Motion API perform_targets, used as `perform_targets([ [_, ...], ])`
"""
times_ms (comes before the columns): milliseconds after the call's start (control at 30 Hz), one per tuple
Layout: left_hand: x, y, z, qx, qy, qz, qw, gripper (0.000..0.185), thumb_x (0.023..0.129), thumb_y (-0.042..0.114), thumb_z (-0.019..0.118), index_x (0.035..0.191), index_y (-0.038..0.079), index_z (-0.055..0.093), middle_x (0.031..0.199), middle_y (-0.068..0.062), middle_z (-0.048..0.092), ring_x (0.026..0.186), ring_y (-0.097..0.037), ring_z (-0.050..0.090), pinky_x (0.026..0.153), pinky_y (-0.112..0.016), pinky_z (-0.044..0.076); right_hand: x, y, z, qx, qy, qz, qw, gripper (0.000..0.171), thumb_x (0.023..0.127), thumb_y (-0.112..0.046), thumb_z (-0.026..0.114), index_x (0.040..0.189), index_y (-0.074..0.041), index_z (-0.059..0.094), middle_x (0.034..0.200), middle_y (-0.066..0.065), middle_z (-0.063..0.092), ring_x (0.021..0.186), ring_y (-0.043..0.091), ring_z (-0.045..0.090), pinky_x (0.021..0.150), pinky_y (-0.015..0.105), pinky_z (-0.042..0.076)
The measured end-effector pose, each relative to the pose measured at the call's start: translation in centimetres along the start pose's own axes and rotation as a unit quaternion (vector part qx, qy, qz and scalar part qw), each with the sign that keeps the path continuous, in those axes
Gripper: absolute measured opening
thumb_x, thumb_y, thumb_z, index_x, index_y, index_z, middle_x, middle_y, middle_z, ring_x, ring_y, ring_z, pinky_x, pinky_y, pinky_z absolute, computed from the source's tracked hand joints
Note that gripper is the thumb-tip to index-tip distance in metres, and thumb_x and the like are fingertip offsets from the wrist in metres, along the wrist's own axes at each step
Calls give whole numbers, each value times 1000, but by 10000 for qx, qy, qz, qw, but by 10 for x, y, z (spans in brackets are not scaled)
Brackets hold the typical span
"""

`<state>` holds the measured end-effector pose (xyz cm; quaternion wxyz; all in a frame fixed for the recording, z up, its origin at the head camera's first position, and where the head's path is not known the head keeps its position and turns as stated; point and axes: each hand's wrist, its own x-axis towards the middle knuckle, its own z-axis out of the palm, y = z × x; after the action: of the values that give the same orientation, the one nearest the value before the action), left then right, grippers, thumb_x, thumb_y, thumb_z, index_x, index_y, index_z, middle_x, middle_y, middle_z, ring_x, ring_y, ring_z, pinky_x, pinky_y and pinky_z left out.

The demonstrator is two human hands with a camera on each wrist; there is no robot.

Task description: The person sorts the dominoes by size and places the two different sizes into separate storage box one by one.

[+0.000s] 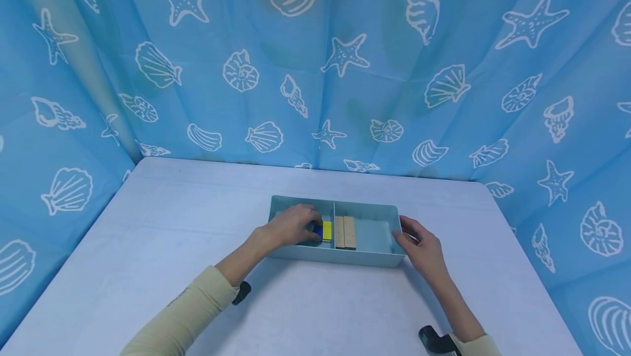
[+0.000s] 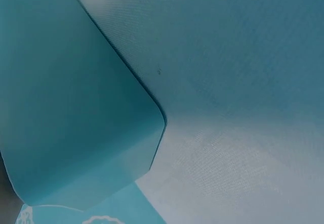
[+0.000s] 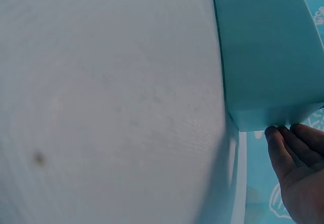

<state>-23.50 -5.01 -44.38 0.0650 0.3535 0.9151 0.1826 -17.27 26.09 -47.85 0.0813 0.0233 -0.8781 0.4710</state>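
A pale blue-green box (image 1: 377, 260) with a divider stands on the table. My left hand (image 1: 293, 225) reaches into its left compartment, thumb and fingers curled about a small blue block (image 1: 318, 231), which they partly hide. Right beside that, a yellow block (image 1: 327, 230) sits near the divider. Two wooden blocks (image 1: 345, 233) lie side by side against the divider in the right compartment. At the box's right end, my right hand (image 1: 421, 243) holds the end wall, thumb at the rim and fingers outside. The right wrist view has its fingertips (image 3: 272, 131) against that wall.
A white cloth (image 1: 315, 312) covers the table around the box. Behind and at both sides hangs a blue curtain (image 1: 315, 71) with white shells and starfish. The left wrist view shows only the box's outer wall (image 2: 76, 97), the cloth and some curtain.
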Motion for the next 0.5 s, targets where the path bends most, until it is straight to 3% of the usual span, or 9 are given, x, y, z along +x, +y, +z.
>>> perform_targets([
  [200, -1, 0, -2, -176, 1, -48, 9998, 33, 89, 28, 77, 114, 7, 72, 103, -1, 68, 93, -16, 64, 82, -27, 53, 2, -8, -3, -260, -124, -8, 9996, 51, 99, -30, 63, 139, 1, 52, 137, 22, 56, 126, 37, 54, 99, 40, 46],
  [500, -10, 3, -13, -184, 82, -239, 9995, 32, 93, 31, 72, 116, 9, 71, 109, -3, 68, 100, -18, 65, 86, -31, 53, 6, -19, -11, -947, -95, -447, 9945, 54, 98, -33, 63, 139, 1, 52, 136, 22, 56, 122, 40, 56, 97, 48, 48],
])
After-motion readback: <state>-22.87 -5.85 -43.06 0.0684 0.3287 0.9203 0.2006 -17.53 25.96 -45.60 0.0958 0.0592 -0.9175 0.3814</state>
